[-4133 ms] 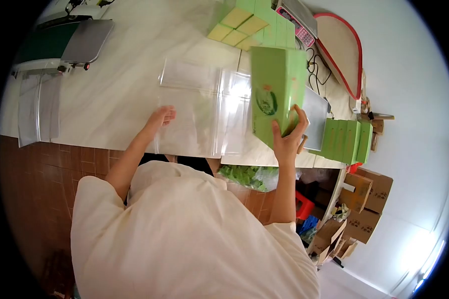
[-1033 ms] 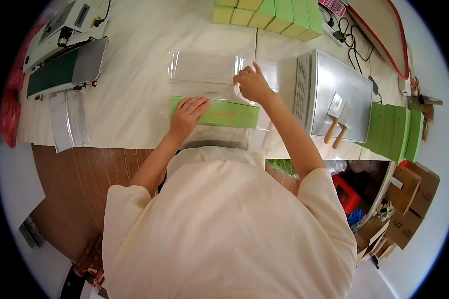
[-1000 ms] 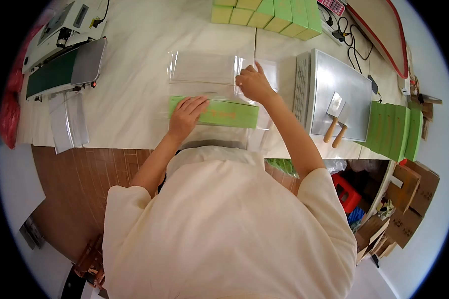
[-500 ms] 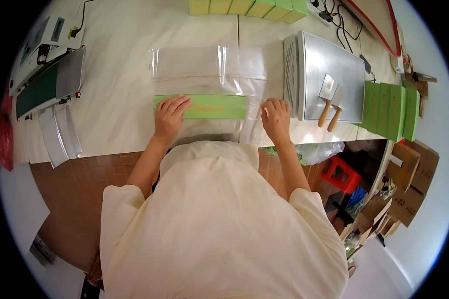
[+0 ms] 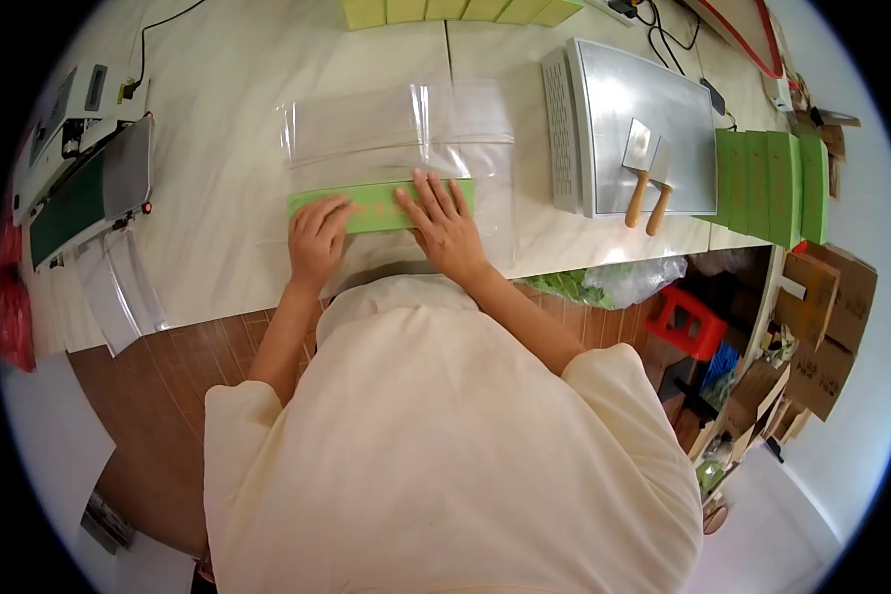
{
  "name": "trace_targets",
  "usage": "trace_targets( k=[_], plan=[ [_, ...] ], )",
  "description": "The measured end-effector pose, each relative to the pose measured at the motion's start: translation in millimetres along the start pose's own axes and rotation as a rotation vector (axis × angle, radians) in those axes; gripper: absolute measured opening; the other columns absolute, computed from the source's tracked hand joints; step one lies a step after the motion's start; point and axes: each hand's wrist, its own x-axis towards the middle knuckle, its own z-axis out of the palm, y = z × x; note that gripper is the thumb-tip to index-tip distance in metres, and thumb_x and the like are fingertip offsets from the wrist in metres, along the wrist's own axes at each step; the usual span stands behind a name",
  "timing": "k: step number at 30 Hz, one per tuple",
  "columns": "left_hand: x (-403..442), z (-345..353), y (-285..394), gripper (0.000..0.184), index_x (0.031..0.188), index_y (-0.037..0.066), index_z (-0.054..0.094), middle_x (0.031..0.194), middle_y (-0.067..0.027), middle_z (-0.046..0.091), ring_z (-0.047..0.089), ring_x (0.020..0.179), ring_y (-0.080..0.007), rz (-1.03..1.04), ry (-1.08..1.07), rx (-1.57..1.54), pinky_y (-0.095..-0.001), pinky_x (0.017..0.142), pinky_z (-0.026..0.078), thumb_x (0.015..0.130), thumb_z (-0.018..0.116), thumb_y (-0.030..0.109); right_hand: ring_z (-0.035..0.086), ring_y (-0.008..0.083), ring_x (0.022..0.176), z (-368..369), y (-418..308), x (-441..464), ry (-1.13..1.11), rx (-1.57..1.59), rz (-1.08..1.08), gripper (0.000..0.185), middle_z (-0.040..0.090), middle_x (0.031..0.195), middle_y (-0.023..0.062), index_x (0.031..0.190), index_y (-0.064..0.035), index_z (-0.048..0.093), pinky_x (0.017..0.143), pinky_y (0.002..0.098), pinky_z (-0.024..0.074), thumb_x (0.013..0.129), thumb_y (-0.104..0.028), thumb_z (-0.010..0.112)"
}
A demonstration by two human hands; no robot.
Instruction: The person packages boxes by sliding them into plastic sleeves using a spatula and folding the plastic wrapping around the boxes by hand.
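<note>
A long, flat green box with orange lettering lies on the table in front of me, on a sheet of clear plastic film that extends beyond its far side. My left hand grips the box's left end, its fingers bent together over the top. On the right half of the box, my right hand lies flat with the fingers spread. Part of the film shows past the box's right end. Its exact layering around the box is hard to make out.
To the right is a metal-topped machine carrying two wooden-handled scrapers. Green boxes stand beyond it, with more boxes at the back. At left are another machine and folded clear film. A red stool stands below.
My right hand has moved left from the loose film beside the box onto the box's top, and its fingers have spread. My left hand stays at the left end. The whole view has shifted slightly.
</note>
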Motion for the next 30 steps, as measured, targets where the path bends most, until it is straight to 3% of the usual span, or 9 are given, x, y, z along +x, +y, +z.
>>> trace_targets(
  k=[2,4,5,7,10,11,13,16,30],
  plan=[
    [-6.3,-6.7,-6.9,0.025,0.109,0.008,0.067,0.115,-0.0046,0.064,0.058,0.106,-0.0246,-0.063,0.004,0.01,-0.0388,0.094,0.042,0.086,0.061,0.006,0.027,0.0301,0.143,8.4,0.0,-1.0,0.016,-0.073,-0.011,0.077,0.024,0.157,0.0118,0.15,-0.0181,0.028,0.116,0.0485,0.0215,0.084,-0.024,0.067],
    [-11.7,-15.5,-16.9,0.023,0.113,0.006,0.065,0.117,-0.009,0.062,0.058,0.107,-0.0248,-0.342,0.221,0.044,-0.0378,0.096,0.041,0.093,0.057,0.013,0.028,0.0292,0.142,8.5,-0.9,-3.4,0.021,-0.002,0.02,0.072,0.026,0.156,0.0107,0.15,-0.0188,0.031,0.116,0.0484,0.0221,0.085,-0.017,0.064],
    [-13.3,-16.2,-21.1,0.023,0.113,0.006,0.065,0.117,-0.009,0.062,0.058,0.107,-0.0248,-0.35,0.225,0.069,-0.0378,0.096,0.041,0.093,0.057,0.013,0.028,0.0292,0.142,7.9,-0.5,-4.0,0.023,0.015,0.001,0.072,0.026,0.156,0.0107,0.15,-0.0188,0.031,0.116,0.0484,0.0221,0.085,-0.017,0.064],
    [-15.5,-16.1,-40.1,0.026,0.115,0.003,0.062,0.12,-0.0108,0.06,0.057,0.109,-0.0216,-0.751,0.472,-0.217,-0.0359,0.094,0.042,0.096,0.055,0.019,0.029,0.0314,0.142,7.7,-1.2,-2.7,0.032,0.026,0.022,0.073,0.029,0.155,0.0125,0.148,-0.0173,0.036,0.115,0.049,0.022,0.082,-0.013,0.067],
    [-12.1,-34.2,-64.7,0.033,0.108,0.002,0.064,0.108,-0.0078,0.068,0.065,0.097,-0.0179,-1.272,0.236,-0.893,-0.0312,0.089,0.046,0.097,0.055,0.032,0.032,0.0303,0.14,8.9,-2.4,-1.1,0.049,-0.009,0.026,0.069,0.032,0.154,0.0117,0.147,-0.0172,0.037,0.115,0.0492,0.0231,0.083,-0.011,0.064],
    [-6.0,-43.2,-59.6,0.033,0.108,0.002,0.064,0.108,-0.0078,0.068,0.065,0.097,-0.0179,-1.277,0.26,-0.875,-0.0312,0.089,0.046,0.097,0.055,0.032,0.032,0.0303,0.14,9.7,-3.4,-0.7,0.052,0.005,0.003,0.069,0.032,0.154,0.0117,0.147,-0.0172,0.037,0.115,0.0492,0.0231,0.083,-0.011,0.064],
    [4.6,-50.4,-52.0,0.036,0.106,0.002,0.065,0.104,-0.0099,0.071,0.068,0.095,-0.0183,-1.327,0.02,-0.968,-0.0288,0.088,0.047,0.097,0.055,0.036,0.032,0.0301,0.141,7.6,-3.0,-0.2,0.074,0.016,0.008,0.07,0.032,0.153,0.0118,0.147,-0.0166,0.038,0.115,0.0495,0.0239,0.082,-0.009,0.065],
    [2.9,-47.2,-50.9,0.037,0.105,0.0,0.065,0.107,-0.0123,0.07,0.067,0.099,-0.0188,-1.269,-0.065,-0.912,-0.0302,0.09,0.048,0.097,0.056,0.036,0.032,0.0301,0.141,6.7,-2.0,0.1,0.073,-0.02,0.002,0.072,0.032,0.153,0.0118,0.146,-0.0161,0.038,0.115,0.0493,0.0249,0.081,-0.009,0.067],
    [-6.0,-35.5,-49.9,0.034,0.102,-0.002,0.061,0.108,-0.0158,0.068,0.066,0.1,-0.0216,-1.196,0.036,-0.954,-0.0336,0.093,0.05,0.1,0.053,0.032,0.032,0.0307,0.14,5.4,-4.7,0.9,0.057,-0.012,-0.001,0.073,0.031,0.154,0.0118,0.147,-0.0164,0.036,0.114,0.0494,0.0254,0.081,-0.009,0.067]
  ],
)
